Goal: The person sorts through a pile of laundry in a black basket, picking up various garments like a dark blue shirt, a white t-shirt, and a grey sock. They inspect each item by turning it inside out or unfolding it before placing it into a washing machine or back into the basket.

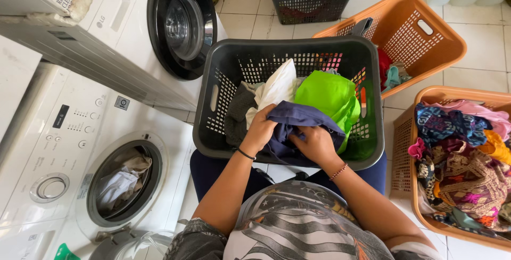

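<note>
Both hands' fingers, left hand [259, 130] and right hand [315, 144], closed on navy garment [298, 124] (over grey basket [213, 97]).

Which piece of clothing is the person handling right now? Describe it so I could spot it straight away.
Find the dark grey laundry basket on the person's lap, in front of the washing machines. At its near edge, the left hand and right hand both grip a dark navy garment. It is the only dark blue piece, below the white cloth and the bright green one.

White washing machines [80, 148] stand on pale tiled floor [479, 52].
</note>
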